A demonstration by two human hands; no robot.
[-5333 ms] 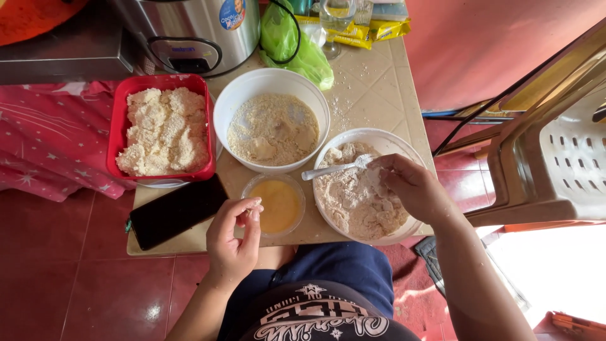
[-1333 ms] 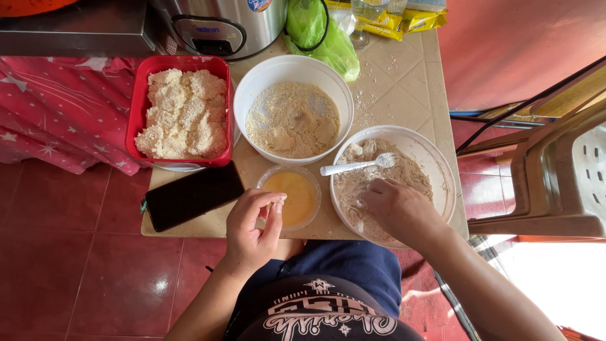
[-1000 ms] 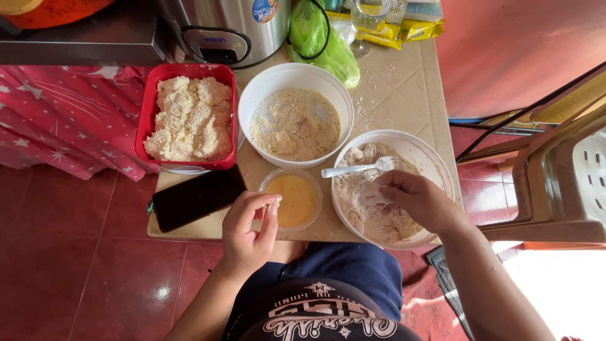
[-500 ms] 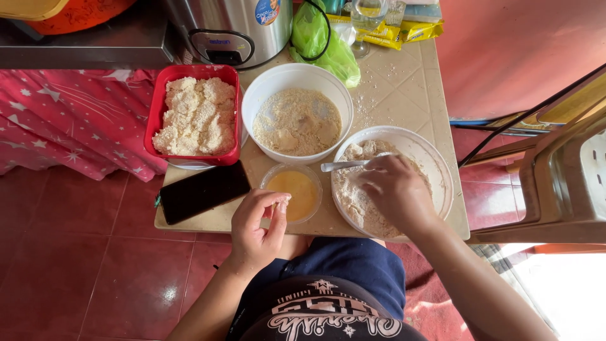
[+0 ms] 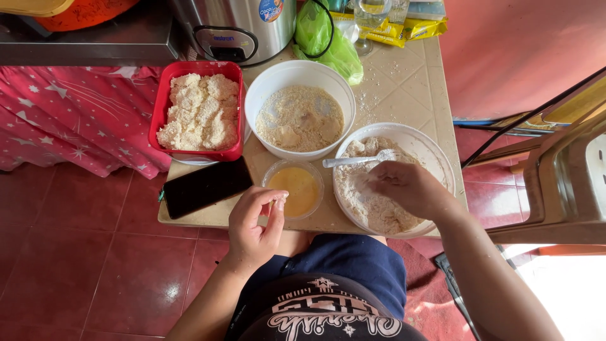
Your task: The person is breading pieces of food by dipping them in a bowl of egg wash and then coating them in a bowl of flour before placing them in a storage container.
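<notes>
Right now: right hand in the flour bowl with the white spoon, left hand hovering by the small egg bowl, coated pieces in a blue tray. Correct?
Not quite. The tray holding the coated pieces is red, not blue, as the head view shows. The rest holds: right hand in the flour bowl with the white spoon, left hand hovering by the small egg bowl.

Under right hand (image 5: 410, 189): white plastic bowl (image 5: 435, 151), smooth, holding rough floury crumb. Beside left hand (image 5: 252, 221): clear glossy plastic cup (image 5: 273, 172); glossy black phone (image 5: 205, 186). Beyond: red plastic tray (image 5: 159, 117); matt tiled surface (image 5: 404, 88); polished metal cooker (image 5: 240, 25).
</notes>
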